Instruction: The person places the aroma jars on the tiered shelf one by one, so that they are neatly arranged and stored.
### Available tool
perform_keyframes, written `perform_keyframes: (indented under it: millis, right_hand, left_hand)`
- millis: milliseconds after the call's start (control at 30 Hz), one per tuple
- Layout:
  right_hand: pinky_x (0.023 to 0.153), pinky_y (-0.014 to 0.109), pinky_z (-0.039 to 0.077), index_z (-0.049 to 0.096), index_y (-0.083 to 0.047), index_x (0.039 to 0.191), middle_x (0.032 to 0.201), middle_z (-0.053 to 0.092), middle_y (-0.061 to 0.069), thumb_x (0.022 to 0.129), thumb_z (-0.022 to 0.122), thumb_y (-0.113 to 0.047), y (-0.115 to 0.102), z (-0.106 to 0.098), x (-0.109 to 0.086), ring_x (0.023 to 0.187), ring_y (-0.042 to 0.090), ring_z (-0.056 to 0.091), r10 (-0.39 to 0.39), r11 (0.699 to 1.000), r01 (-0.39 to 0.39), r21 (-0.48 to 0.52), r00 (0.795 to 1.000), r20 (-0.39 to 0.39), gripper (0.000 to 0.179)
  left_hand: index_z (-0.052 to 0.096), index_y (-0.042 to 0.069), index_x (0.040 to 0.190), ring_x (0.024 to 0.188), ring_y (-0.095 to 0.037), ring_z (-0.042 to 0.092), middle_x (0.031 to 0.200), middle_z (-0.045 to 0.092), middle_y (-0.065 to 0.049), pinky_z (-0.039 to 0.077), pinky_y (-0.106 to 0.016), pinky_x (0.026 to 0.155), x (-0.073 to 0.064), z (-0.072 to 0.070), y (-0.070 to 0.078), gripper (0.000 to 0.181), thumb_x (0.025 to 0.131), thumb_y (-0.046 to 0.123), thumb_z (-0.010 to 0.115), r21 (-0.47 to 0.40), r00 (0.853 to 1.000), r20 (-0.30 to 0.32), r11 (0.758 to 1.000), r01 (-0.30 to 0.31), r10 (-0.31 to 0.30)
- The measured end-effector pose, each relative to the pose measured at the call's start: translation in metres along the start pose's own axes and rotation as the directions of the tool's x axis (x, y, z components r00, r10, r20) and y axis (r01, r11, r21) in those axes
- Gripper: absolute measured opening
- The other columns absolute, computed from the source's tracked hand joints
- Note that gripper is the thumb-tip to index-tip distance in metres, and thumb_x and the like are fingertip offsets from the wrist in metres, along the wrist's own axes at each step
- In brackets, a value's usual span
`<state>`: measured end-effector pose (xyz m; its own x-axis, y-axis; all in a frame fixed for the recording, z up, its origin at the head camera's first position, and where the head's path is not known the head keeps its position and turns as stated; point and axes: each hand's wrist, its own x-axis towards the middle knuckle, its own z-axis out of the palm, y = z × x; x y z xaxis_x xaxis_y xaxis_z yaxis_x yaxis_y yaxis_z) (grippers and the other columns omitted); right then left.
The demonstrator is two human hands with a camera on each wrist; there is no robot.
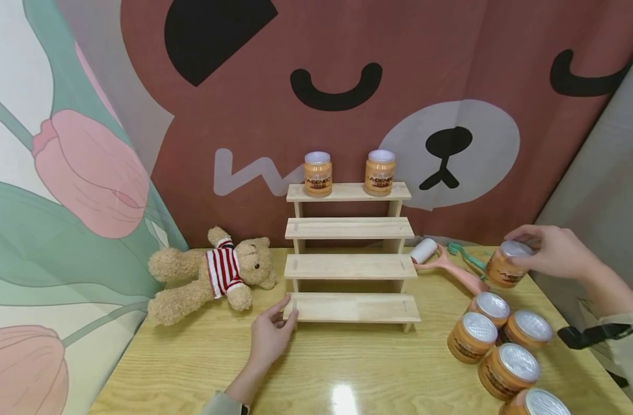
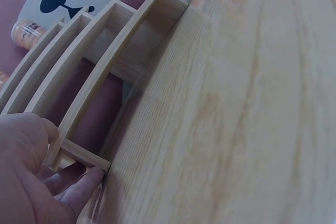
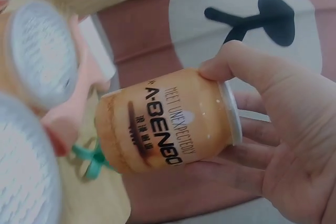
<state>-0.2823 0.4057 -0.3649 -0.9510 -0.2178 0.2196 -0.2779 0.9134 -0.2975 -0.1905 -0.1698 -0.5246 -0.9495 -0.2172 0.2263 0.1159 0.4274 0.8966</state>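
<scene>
My right hand (image 1: 555,253) grips an orange jar (image 1: 505,271) near its lid, above the table's right side. Dark lettering shows on that jar (image 3: 163,121) in the right wrist view, thumb on one side and fingers on the other. At the left end of the lowest step of a wooden tiered rack (image 1: 353,308), my left hand (image 1: 270,337) holds the board. The left wrist view has the left thumb over the board and the fingers (image 2: 84,187) by the rack's leg. Two similar jars, a left one (image 1: 317,174) and a right one (image 1: 380,173), stand on the top step.
Several more jars (image 1: 512,369) cluster at the table's right front. Behind them lie a pink-handled lint roller (image 1: 446,265) and a green item (image 1: 464,257). A teddy bear (image 1: 225,271) in a striped shirt lies left of the rack. A printed curtain (image 1: 337,132) hangs behind.
</scene>
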Motion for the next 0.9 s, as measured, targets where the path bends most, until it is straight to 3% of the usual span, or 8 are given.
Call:
perform_keyframes:
  millis: [367, 600, 833, 900]
  right_hand:
    - [0.073, 0.037, 0.057, 0.077, -0.012, 0.116, 0.113, 0.08, 0.017, 0.083, 0.093, -0.04, -0.047, -0.012, 0.031, 0.109, 0.047, 0.074, -0.016, 0.999, 0.019, 0.044, 0.998, -0.064, 0.046]
    - [0.062, 0.025, 0.051, 0.078, -0.009, 0.115, 0.112, 0.08, 0.021, 0.081, 0.093, -0.038, -0.08, -0.016, 0.042, 0.103, 0.044, 0.077, -0.039, 0.997, 0.046, 0.056, 0.992, -0.117, 0.047]
    - [0.07, 0.031, 0.056, 0.079, -0.008, 0.116, 0.112, 0.08, 0.021, 0.082, 0.092, -0.035, -0.107, -0.018, 0.05, 0.101, 0.042, 0.077, -0.063, 0.997, 0.07, 0.044, 0.988, -0.141, 0.045]
    - [0.066, 0.029, 0.055, 0.079, -0.007, 0.116, 0.112, 0.079, 0.022, 0.083, 0.091, -0.035, -0.114, -0.019, 0.054, 0.1, 0.041, 0.078, -0.071, 0.996, 0.079, 0.043, 0.986, -0.152, 0.045]
  left_hand:
    - [0.074, 0.009, 0.135, 0.084, -0.018, 0.08, 0.112, 0.08, -0.024, 0.065, -0.019, 0.073, 0.0, 0.001, -0.001, 0.04, 0.096, 0.016, 0.081, 0.004, 1.0, -0.016, 1.0, -0.015, 0.015]
    - [0.073, 0.009, 0.135, 0.086, -0.02, 0.08, 0.114, 0.08, -0.023, 0.065, -0.021, 0.074, -0.001, 0.0, 0.001, 0.041, 0.096, 0.018, 0.081, -0.007, 1.0, -0.006, 1.0, -0.011, 0.011]
    - [0.073, 0.009, 0.136, 0.086, -0.021, 0.08, 0.111, 0.08, -0.023, 0.064, -0.02, 0.075, -0.001, 0.0, 0.0, 0.041, 0.096, 0.018, 0.081, -0.022, 1.0, 0.004, 1.0, 0.011, -0.011]
    - [0.073, 0.01, 0.136, 0.086, -0.021, 0.08, 0.111, 0.08, -0.023, 0.064, -0.02, 0.075, 0.0, 0.0, 0.0, 0.041, 0.096, 0.018, 0.082, -0.024, 1.0, 0.002, 1.0, 0.012, -0.012]
